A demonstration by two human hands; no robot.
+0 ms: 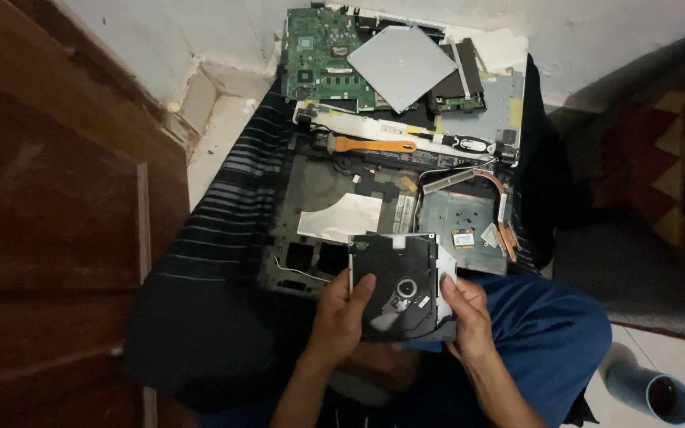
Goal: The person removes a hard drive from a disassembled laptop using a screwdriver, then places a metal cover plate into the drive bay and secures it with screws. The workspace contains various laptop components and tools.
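Both hands hold opened disc drive over lap.
Left hand point(341, 313) and right hand point(464, 315) pinch disc drive point(400, 281) side edges; lying flat, spindle up, long axis pointing away toward laptop shell point(319, 190).

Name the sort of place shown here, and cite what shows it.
Probably a room floor at home, used for repair: a striped cloth spread on floor tiles, an opened laptop chassis, a wooden door.

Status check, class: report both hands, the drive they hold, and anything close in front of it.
Left hand and right hand: each has a grip on the optical drive, opened side up. Laptop chassis lies just beyond. Orange pry tool further off.
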